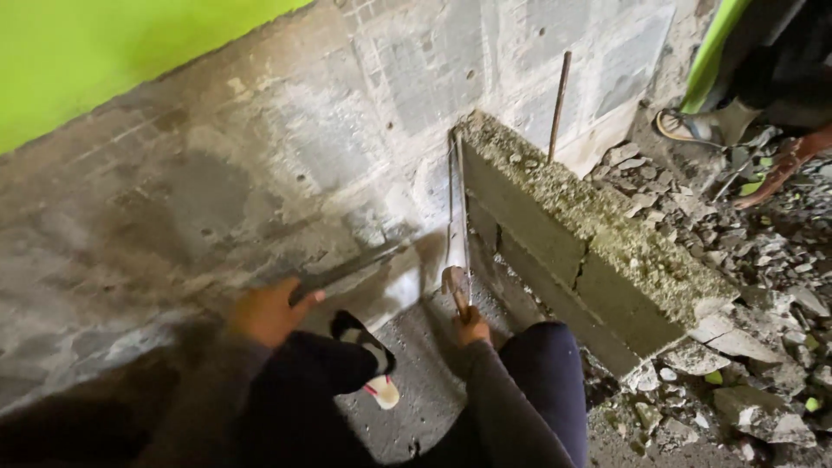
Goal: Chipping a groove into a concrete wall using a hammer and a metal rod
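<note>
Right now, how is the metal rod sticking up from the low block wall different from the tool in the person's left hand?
The thin rod stands nearly upright, with no hand on it. The tool lies almost flat against the big wall, gripped by the left hand. The rod rises from the low block wall; the tool looks blurred. Both are long, slim and dark.

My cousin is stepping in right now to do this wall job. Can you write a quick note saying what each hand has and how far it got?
Left hand: closed around a long metal chisel, tip against the base of the grey wall.
Right hand: grip on a hammer by its handle, head close to the end of the low block wall.
Done: rubble already lies to the right of the low block wall.
Left: the low block wall is mostly standing, with one crack down its face.
A second person's sandalled foot is at the top right.
</note>
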